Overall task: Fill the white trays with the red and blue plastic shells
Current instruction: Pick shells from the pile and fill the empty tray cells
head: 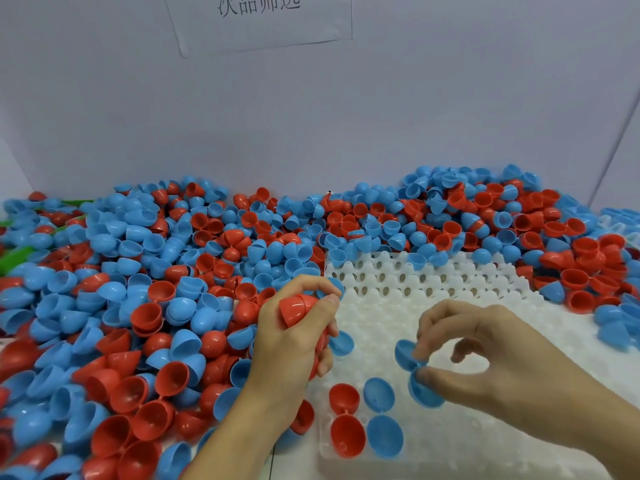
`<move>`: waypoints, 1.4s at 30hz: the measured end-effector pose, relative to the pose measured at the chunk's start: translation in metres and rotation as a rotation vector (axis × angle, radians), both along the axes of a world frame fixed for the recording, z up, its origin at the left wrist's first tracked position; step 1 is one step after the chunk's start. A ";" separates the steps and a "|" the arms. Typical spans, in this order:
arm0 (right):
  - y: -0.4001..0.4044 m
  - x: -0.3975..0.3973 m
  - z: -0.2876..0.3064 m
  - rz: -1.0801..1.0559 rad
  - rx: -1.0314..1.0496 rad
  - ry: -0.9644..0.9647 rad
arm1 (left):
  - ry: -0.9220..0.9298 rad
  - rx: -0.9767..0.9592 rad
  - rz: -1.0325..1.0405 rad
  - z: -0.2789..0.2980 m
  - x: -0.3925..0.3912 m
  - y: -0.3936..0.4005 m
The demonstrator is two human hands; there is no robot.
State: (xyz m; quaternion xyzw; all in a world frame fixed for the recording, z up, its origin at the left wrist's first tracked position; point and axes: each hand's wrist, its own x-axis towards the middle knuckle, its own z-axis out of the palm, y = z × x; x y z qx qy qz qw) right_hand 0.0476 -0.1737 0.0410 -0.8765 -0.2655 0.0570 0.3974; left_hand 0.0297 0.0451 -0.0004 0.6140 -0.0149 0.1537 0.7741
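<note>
Blue hinged shell (414, 372) pinched by right hand (485, 355), just beyond the tray's (467, 441) placed blue pair (381, 417); left hand (294, 334) gripping red shells (298, 308).

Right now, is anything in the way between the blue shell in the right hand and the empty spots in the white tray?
Nothing visible blocks it. The right hand pinches the blue shell just above the white tray, and the cups around it are bare. Seated red and blue shells sit only at the near-left corner.

shells (149, 315): glossy smooth plastic, red and blue | tray (433, 299): white matt plastic | wall sign (258, 20): paper
</note>
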 end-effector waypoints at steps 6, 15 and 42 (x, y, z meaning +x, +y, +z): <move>0.008 -0.006 -0.010 0.075 -0.364 0.009 | 0.009 0.009 -0.007 -0.001 0.000 0.001; 0.005 -0.009 -0.012 0.106 -0.412 -0.057 | 0.023 0.018 -0.032 0.000 -0.002 0.000; 0.036 -0.010 -0.026 -0.170 0.376 -0.196 | -0.024 0.227 -0.359 0.009 -0.014 -0.002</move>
